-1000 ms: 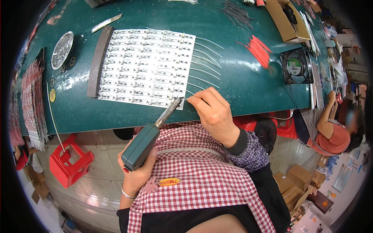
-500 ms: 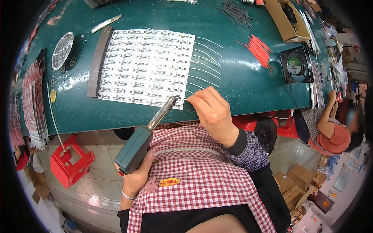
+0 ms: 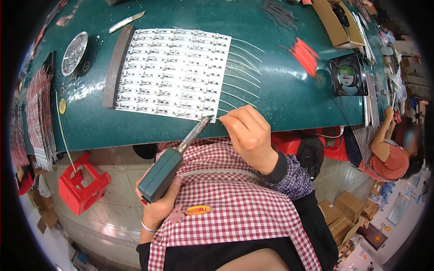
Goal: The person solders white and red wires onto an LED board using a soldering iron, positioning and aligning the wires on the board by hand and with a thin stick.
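Observation:
My left hand point(image 3: 163, 201) is wrapped round the dark green body of a soldering iron point(image 3: 159, 175). Its metal barrel slants up to the right, and the tip meets the lower right corner of a white circuit board panel point(image 3: 169, 74). Just beside that tip, my right hand point(image 3: 249, 137) pinches a thin white wire point(image 3: 218, 118) at the panel's edge, most of it hidden by the fingers. Several more white wires point(image 3: 246, 74) stick out along the panel's right edge above. A brown strip point(image 3: 118, 67) lies along the panel's left side.
A shallow silver dish point(image 3: 74, 53) and a knife-like tool point(image 3: 127, 21) lie on the green table. Red wires point(image 3: 304, 58), a black fan point(image 3: 347, 75) and a cardboard box point(image 3: 337, 25) are at right. A red stool point(image 3: 83, 187) stands below left; a co-worker point(image 3: 384, 151) sits at right.
The soldering iron's tip has shifted slightly right and down, onto the panel's corner by my right fingers. The panel and table items appear slightly higher in view.

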Motion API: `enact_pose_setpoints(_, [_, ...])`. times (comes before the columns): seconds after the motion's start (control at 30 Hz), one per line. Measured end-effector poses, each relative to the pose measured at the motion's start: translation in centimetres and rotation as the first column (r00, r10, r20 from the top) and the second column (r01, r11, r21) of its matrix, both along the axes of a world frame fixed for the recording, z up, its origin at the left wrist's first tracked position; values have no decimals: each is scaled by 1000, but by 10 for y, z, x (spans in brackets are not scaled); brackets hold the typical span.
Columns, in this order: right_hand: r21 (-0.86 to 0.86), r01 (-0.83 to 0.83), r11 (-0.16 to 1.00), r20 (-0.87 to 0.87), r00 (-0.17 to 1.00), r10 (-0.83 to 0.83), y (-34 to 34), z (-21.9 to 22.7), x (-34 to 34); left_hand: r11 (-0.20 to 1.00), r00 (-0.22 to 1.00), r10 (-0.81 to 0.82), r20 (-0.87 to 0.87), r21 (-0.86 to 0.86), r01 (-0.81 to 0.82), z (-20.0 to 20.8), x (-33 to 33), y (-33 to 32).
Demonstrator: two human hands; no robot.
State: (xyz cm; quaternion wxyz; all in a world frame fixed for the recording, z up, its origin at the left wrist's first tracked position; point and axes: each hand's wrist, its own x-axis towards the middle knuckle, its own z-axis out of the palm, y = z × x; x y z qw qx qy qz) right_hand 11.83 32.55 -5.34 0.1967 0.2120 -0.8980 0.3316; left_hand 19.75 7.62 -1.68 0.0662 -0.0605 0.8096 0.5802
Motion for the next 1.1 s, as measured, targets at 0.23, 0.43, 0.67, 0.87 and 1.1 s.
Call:
enact_pose_setpoints(0.23, [7, 21, 1000, 5, 1000, -21, 0, 0, 2, 999, 1000, -17, -17, -29, 17, -3, 2, 1])
enact_pose_setpoints(0.43, [13, 29, 1000, 11, 1000, -29, -2, 0, 3, 1000, 1000, -14, -1, -16, 14, -3, 3, 2])
enact_pose_setpoints(0.67, [21, 37, 999, 1, 999, -37, -1, 0, 1, 996, 998, 66, -10, -52, -66, -7, 15, -14])
enact_pose_setpoints(0.87, [18, 12, 1000, 2, 1000, -12, -4, 2, 0, 921, 922, 371, -111, 170, -350, 15, -13, -24])
enact_pose_setpoints(1.1, [34, 1, 999, 81, 997, -4, 1, 23, 1, 855, 744, 459, -486, 14, -518, 53, -71, -48])
